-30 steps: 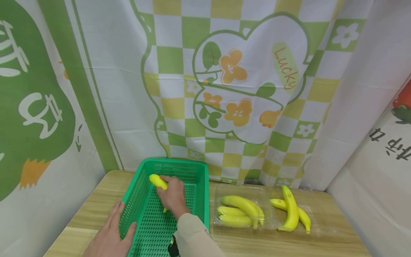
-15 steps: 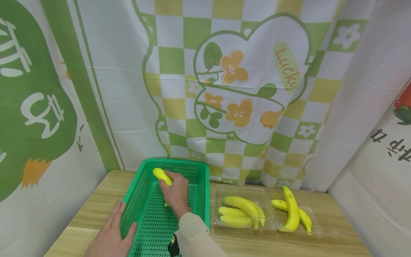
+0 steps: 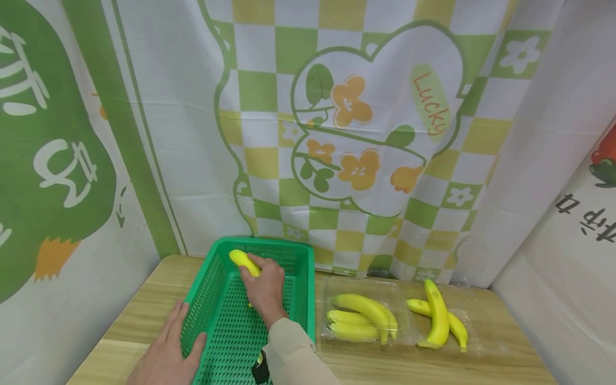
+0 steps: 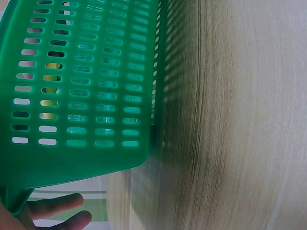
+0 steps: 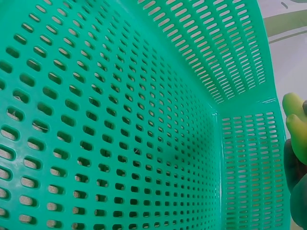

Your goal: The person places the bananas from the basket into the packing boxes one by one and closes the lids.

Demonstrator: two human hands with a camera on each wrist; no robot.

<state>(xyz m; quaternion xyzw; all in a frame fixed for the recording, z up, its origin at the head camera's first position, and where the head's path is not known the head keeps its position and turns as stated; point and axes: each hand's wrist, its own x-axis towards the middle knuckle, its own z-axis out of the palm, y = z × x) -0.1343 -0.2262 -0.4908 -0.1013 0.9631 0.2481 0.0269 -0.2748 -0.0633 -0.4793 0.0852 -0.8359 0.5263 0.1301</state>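
In the head view my right hand (image 3: 266, 289) grips a yellow banana (image 3: 244, 262) inside the far part of the green basket (image 3: 226, 342). The right wrist view shows the yellow-green banana (image 5: 298, 134) at its right edge, with more than one rounded tip; the fingers cover the rest. My left hand (image 3: 168, 350) rests at the basket's left rim, thumb towards the inside. Two of its fingers (image 4: 62, 203) stretch out straight past the basket's edge in the left wrist view. Bits of yellow show through the slotted wall there.
Right of the basket, a clear plastic box (image 3: 363, 283) holds several bananas (image 3: 361, 307). Two crossed bananas (image 3: 437, 315) lie farther right, on clear plastic. All stand on a wooden table (image 3: 385, 369), with a patterned cloth (image 3: 298, 96) hanging behind.
My right hand has shifted slightly away from me and to the right with the banana, mostly in the first half second. The left hand stays at the rim.
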